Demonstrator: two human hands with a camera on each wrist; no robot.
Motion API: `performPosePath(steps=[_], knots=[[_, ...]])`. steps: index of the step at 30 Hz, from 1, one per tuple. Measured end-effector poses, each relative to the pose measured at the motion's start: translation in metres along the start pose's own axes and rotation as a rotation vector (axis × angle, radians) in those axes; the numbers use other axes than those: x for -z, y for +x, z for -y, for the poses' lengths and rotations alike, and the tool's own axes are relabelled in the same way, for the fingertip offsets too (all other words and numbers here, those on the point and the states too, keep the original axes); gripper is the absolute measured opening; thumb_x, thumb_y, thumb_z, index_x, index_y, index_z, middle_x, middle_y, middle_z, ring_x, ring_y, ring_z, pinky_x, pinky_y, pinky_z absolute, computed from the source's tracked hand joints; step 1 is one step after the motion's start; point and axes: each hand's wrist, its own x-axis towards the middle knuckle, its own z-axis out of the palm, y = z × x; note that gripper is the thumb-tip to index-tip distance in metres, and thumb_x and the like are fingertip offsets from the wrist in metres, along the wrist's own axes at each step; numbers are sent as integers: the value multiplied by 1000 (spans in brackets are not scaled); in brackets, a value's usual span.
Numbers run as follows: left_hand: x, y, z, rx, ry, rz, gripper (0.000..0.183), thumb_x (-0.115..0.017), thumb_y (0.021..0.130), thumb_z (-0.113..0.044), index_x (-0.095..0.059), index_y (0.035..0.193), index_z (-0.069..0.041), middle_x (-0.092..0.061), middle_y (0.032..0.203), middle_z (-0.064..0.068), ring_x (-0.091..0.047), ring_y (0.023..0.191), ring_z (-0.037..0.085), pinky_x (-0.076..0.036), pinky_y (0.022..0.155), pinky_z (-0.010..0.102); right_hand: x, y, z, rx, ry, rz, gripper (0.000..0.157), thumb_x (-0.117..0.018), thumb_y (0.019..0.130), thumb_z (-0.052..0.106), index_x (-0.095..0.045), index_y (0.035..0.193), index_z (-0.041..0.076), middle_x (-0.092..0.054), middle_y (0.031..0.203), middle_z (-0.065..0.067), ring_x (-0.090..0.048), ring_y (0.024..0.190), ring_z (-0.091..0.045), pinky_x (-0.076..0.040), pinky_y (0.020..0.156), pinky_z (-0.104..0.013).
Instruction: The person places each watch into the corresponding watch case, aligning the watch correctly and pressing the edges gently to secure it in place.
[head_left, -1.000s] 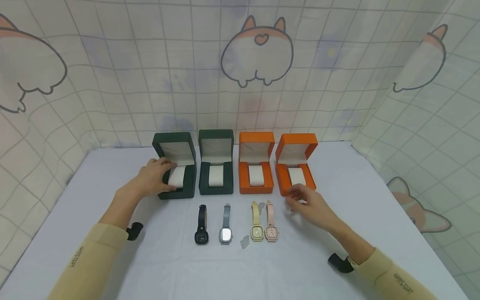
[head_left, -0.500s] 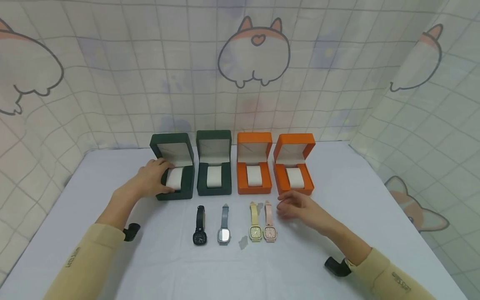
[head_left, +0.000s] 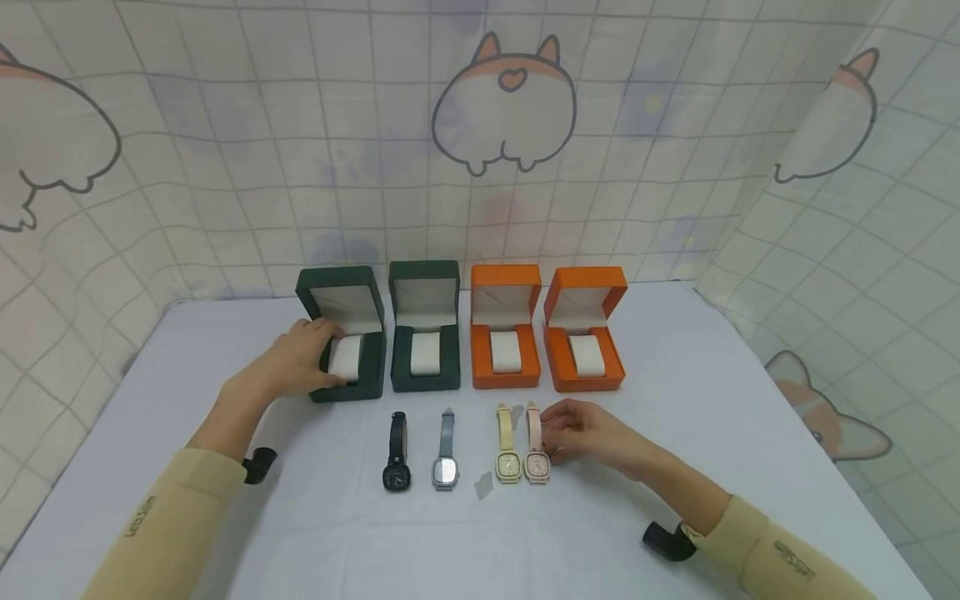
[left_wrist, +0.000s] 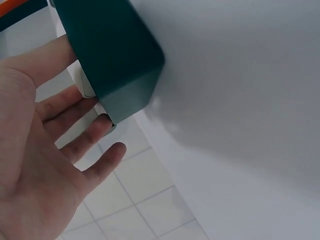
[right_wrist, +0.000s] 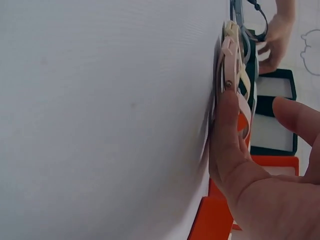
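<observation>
My left hand [head_left: 296,358] grips the far-left green watch box [head_left: 372,367], thumb at its front and fingers over its left side. In the left wrist view, fingertips lie along the edge of this green box and the little finger stands free. Beside the pink watch [head_left: 537,465] is my right hand [head_left: 592,433], its fingertips right at the watch. The right wrist view has the index finger against the pink watch [right_wrist: 230,62] and the thumb held apart. A yellow watch [head_left: 508,467] lies just left of the pink one.
A second green box [head_left: 424,383] and two orange boxes, one in the middle [head_left: 506,381] and one at the right [head_left: 587,384], stand with lids raised and white cushions inside. A blue-grey watch [head_left: 446,472] and a black watch [head_left: 397,473] lie in front on the white table [head_left: 360,542].
My right hand has moved left and toward me, from the right orange box to the pink watch. The left hand has stayed on the green box.
</observation>
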Motion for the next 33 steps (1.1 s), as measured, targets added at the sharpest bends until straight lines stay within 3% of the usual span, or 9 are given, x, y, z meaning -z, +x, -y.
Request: performPosePath(steps=[4, 10, 20, 26, 33], knots=[[-2, -1, 2, -23, -25, -7, 68, -88, 81, -24, -53, 131, 6, -58, 126, 24, -50, 115, 42, -46, 97, 59, -4, 1, 2, -23, -90, -23, 45, -71, 98, 20, -55, 131, -6, -66, 102, -9, -65, 91, -24, -56, 85, -35], [-6, -1, 6, -50, -81, -14, 72, -87, 82, -19, -48, 135, 9, -53, 131, 25, -47, 121, 43, -42, 105, 59, -8, 2, 7, -26, -132, -13, 44, -77, 93, 15, -57, 126, -6, -63, 98, -9, -61, 87, -23, -56, 78, -31], [-7, 0, 8, -27, -113, -15, 80, -90, 78, -18, -49, 141, 9, -44, 141, 29, -43, 129, 46, -39, 109, 63, -12, 7, 8, -18, -333, -36, 29, -78, 93, 22, -69, 111, 2, -62, 85, -2, -58, 79, -19, -50, 67, -27], [-5, -2, 9, -12, -158, -29, 81, -90, 80, -17, -46, 144, 5, -44, 142, 31, -47, 126, 46, -43, 104, 63, -15, 6, 9, 2, -392, -27, 34, -87, 83, 19, -66, 106, 6, -59, 84, -2, -55, 80, -19, -46, 65, -26], [0, -5, 6, -14, -238, -65, 79, -89, 81, -13, -45, 143, 5, -53, 136, 28, -54, 117, 43, -48, 98, 60, -16, 4, 12, 33, -395, -4, 35, -87, 84, 13, -62, 107, 6, -57, 87, -4, -54, 82, -20, -45, 64, -26]])
